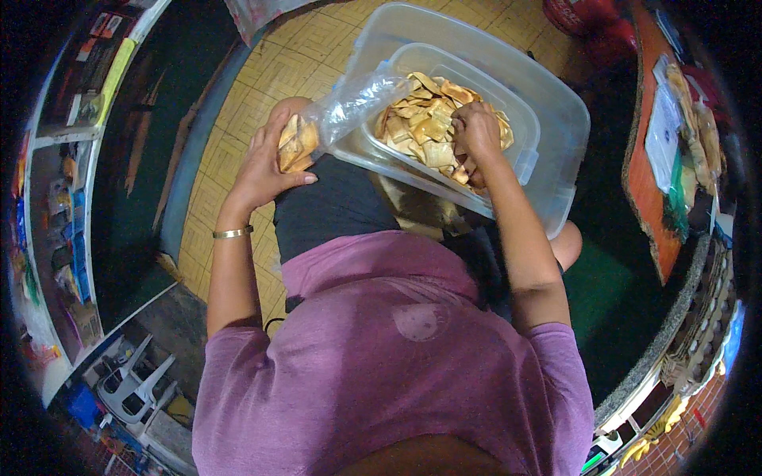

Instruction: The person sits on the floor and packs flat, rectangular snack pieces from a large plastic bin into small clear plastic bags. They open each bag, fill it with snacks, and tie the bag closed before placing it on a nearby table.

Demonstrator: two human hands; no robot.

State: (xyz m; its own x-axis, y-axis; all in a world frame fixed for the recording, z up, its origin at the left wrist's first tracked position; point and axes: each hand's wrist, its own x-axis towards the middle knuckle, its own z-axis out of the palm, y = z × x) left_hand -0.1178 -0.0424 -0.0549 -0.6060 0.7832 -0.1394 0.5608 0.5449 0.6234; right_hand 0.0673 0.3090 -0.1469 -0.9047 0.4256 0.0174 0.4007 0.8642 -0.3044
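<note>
The left hand (266, 159) holds the bag (357, 103), its bottom already with some chips (298, 143), its other end over the left edge of the tub (508, 97), where a large pile (429, 127) remains; whether the right hand (478, 131), fingers bent there, grips any, I cannot tell.

My right hand's (475, 131) fingertips are hidden against the golden chips (429, 127), my left hand (263, 163) covers part of the clear plastic bag (361, 103), and small packages (77, 246) at far left blur beyond recognition.
</note>
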